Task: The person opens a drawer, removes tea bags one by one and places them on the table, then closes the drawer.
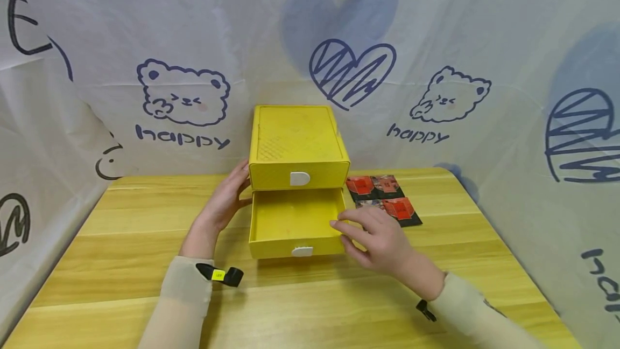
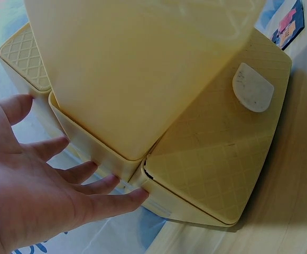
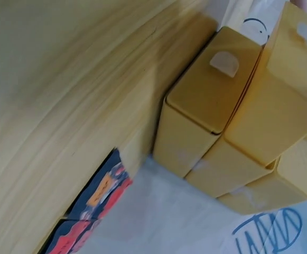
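We record: yellow drawer unit (image 3: 182, 140), one drawer (image 3: 272, 119) extended; red-and-dark packets (image 3: 100, 190), number unclear, at the edge of the table (image 3: 84, 111).

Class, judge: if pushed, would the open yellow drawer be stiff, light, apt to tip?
The open drawer is probably stiff: its walls stand straight. It seems light, its visible inside bare. Pushed, it would likely slide inward rather than tip, seated between upper drawer and lower drawer.

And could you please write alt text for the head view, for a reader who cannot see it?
A yellow drawer unit with one drawer pulled out stands on a wooden table, a person's left hand at its left side and right hand at the open drawer's right edge. Flat red-and-black items lie to the right.
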Motion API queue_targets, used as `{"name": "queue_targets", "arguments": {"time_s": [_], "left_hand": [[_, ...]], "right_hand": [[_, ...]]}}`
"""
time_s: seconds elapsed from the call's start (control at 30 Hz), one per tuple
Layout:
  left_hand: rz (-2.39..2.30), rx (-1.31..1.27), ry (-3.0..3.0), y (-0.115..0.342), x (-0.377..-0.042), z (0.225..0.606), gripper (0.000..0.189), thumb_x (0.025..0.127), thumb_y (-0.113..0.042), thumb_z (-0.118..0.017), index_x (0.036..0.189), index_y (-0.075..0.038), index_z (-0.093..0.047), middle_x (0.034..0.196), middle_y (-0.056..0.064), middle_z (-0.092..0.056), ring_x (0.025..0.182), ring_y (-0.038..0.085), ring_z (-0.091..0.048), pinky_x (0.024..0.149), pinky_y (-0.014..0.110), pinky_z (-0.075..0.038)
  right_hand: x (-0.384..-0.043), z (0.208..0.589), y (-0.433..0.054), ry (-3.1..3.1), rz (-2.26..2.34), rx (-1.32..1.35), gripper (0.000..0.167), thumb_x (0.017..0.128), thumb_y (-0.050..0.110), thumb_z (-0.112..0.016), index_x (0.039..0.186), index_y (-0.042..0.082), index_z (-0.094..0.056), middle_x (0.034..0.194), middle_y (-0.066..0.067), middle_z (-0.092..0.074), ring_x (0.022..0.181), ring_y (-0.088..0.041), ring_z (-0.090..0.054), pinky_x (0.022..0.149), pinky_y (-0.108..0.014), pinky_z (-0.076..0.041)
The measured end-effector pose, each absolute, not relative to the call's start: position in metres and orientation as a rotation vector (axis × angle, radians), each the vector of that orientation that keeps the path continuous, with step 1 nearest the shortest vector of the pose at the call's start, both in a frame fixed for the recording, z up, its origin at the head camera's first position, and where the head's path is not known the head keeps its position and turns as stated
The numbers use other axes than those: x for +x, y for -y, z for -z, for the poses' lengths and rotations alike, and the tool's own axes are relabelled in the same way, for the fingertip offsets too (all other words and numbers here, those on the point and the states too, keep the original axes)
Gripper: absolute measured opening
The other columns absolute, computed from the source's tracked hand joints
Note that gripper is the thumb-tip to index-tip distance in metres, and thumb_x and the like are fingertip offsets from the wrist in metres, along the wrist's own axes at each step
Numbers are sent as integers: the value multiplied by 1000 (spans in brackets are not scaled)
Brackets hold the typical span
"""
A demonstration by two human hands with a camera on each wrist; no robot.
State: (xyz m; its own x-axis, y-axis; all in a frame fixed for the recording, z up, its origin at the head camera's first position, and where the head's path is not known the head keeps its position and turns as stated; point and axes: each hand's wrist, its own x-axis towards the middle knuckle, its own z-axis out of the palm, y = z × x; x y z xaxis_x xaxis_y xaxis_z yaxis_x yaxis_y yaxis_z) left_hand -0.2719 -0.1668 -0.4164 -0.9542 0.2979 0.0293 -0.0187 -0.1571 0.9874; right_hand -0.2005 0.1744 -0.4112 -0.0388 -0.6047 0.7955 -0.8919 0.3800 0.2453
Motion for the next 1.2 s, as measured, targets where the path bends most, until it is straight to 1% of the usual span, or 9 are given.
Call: {"name": "queue_targets", "arguments": {"time_s": [0.2, 0.33, 0.57, 0.63, 0.77, 0.87, 1.0, 1.1, 1.2], "left_hand": [[-2218, 317, -1886, 168, -272, 417, 62, 114, -41, -33, 169, -20, -15, 173, 7, -17, 157, 33, -18, 120, 70, -18], [-2216, 325, -1889, 168, -272, 417, 62, 114, -42, -34, 169, -20, -14, 173, 8, -17, 157, 33, -18, 120, 70, -19], [-2222, 324, -1887, 167, -272, 416, 63, 114, -43, -35, 169, -20, -16, 173, 8, -18, 157, 33, -18, 119, 70, -20], [-2221, 324, -1888, 167, -272, 416, 62, 114, -43, -35, 169, -20, -15, 173, 8, -18, 157, 33, -18, 119, 70, -20], [-2215, 329, -1894, 167, -272, 415, 62, 114, -42, -34, 169, -20, -15, 173, 8, -18, 157, 33, -18, 119, 71, -19], [-2205, 340, -1902, 167, -271, 415, 63, 114, -42, -33, 169, -19, -13, 173, 9, -16, 158, 33, -16, 119, 71, -18], [-2206, 336, -1905, 167, -271, 414, 63, 114, -41, -33, 169, -18, -13, 174, 9, -16, 158, 33, -16, 119, 71, -17], [-2210, 332, -1901, 167, -271, 415, 62, 114, -41, -33, 169, -18, -13, 173, 8, -16, 157, 33, -17, 119, 71, -18], [-2213, 328, -1899, 167, -271, 416, 61, 114, -39, -32, 169, -18, -13, 173, 9, -17, 157, 34, -17, 119, 71, -18]], "right_hand": [[-196, 413, -163, 1666, -243, 1330, 25, 100, 17, -59, 115, 9, -78, 98, -8, -71, 77, -23, -62, 66, -33, -55], [-192, 414, -157, 1629, -136, 1355, 26, 100, 17, -58, 115, 10, -79, 96, -5, -71, 75, -19, -61, 65, -29, -53], [-182, 418, -142, 1586, -54, 1418, 23, 103, 19, -59, 112, 12, -80, 98, -2, -73, 77, -15, -64, 67, -25, -52], [-180, 420, -137, 1579, -27, 1426, 23, 105, 19, -59, 114, 12, -80, 98, -1, -74, 77, -14, -64, 67, -24, -51], [-178, 425, -130, 1596, 17, 1450, 25, 108, 17, -57, 119, 11, -78, 106, 0, -75, 84, -14, -67, 69, -24, -51], [-175, 429, -128, 1632, 44, 1475, 27, 110, 14, -53, 124, 9, -76, 113, -2, -74, 91, -16, -68, 74, -26, -53], [-172, 432, -127, 1706, 96, 1497, 32, 111, 7, -47, 128, 8, -74, 121, -6, -72, 100, -18, -68, 86, -28, -57], [-172, 433, -126, 1743, 121, 1510, 34, 111, 4, -44, 128, 6, -73, 124, -8, -71, 105, -20, -68, 93, -29, -57], [-172, 435, -124, 1759, 124, 1520, 36, 111, 1, -41, 127, 5, -73, 125, -10, -70, 108, -21, -67, 96, -29, -56]]}}
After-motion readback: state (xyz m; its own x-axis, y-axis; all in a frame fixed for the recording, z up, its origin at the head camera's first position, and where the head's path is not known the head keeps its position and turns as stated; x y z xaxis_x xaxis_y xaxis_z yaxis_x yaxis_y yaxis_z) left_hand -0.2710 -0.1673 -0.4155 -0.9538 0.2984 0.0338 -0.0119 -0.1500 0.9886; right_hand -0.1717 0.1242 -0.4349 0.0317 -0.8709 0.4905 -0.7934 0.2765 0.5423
